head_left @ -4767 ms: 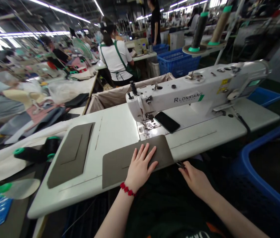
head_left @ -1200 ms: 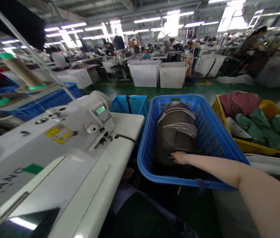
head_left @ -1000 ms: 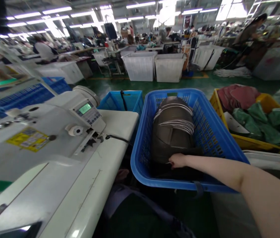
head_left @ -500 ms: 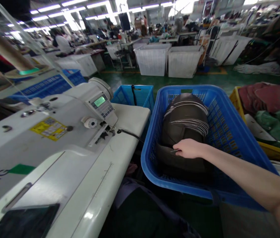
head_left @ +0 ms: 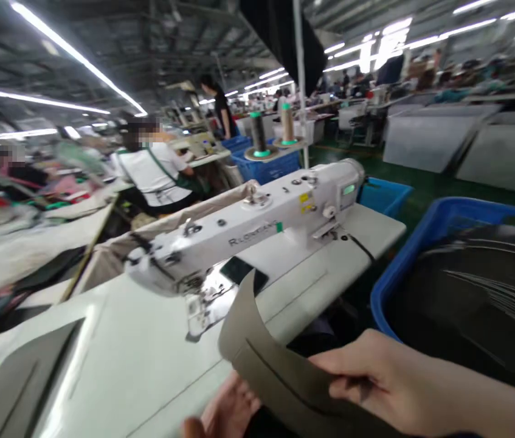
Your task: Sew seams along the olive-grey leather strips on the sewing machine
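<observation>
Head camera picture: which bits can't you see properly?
Left hand: head view, mostly under the grey fabric piece and cut off by the bottom edge; grip unclear.
Sewing machine needle area: head view, smeared by motion blur.
Blue basket: cut off by the right edge; dark contents unclear.
Right hand: fingers hidden under the piece.

White table, sewing machine on it, grey panel at left
</observation>
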The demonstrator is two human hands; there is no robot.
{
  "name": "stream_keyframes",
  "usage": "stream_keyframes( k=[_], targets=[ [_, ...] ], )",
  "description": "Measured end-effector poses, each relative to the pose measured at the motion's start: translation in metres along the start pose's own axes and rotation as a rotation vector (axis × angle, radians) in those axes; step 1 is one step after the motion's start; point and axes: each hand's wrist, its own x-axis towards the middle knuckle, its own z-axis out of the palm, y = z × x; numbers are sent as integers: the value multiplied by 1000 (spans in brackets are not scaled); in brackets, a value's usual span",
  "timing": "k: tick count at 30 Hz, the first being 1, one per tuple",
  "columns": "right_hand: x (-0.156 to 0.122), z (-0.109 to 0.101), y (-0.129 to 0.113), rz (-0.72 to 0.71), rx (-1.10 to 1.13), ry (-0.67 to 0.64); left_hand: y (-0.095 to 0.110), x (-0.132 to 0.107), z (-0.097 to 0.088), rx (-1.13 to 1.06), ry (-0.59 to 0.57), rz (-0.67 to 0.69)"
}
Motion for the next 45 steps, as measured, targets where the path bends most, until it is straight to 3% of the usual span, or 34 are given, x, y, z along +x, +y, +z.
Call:
stream_keyframes(
  k=[3,5,7,9,12,13,15,17,19,27,33,45],
  targets=[
    [50,52,14,22,96,-70,18,-18,-22,-253,330,72],
    [79,82,29,38,93,-133,35,-32,-47,-240,546,72],
    [108,104,43,12,25,-197,48,-44,-77,-141,668,82],
    [139,116,55,-58,-106,-184,55,-52,-108,119,781,143],
    [191,124,70,-135,-407,-37,50,-52,-148,804,939,242],
    [208,125,74,-137,-524,3,47,-50,-157,1026,900,255],
    [236,126,82,-128,-746,39,42,-46,-168,1340,626,232],
    [257,127,87,-123,-883,41,42,-41,-170,1485,322,173],
    [269,127,92,-119,-935,35,46,-35,-167,1553,193,134],
    [268,116,113,-113,-970,116,64,2,-154,1645,257,168],
    [267,118,117,-124,-967,148,63,29,-154,1559,131,247],
    [269,117,119,-135,-930,122,62,34,-155,1515,117,216]
  ],
)
